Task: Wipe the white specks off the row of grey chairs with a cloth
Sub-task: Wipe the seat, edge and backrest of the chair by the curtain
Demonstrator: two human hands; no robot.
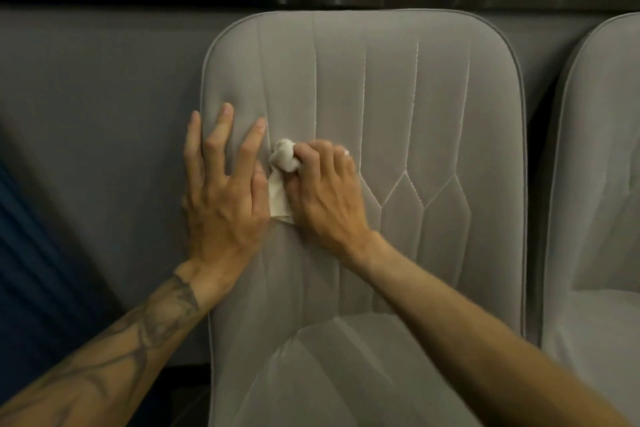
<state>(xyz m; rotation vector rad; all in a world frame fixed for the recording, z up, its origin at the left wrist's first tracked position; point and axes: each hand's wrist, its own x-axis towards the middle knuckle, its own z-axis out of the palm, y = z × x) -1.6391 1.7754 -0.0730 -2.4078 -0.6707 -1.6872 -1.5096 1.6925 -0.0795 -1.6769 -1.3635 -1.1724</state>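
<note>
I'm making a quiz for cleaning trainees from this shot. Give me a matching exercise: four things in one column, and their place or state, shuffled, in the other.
Things:
1. left hand
2. right hand
3. white cloth
4. second grey chair

Place or state:
A. bunched up and pressed against the backrest
B. at the right edge of the view, untouched
C. flat on the backrest, fingers spread
D. closed around the cloth

Pairs: 1-C, 2-D, 3-A, 4-B
</note>
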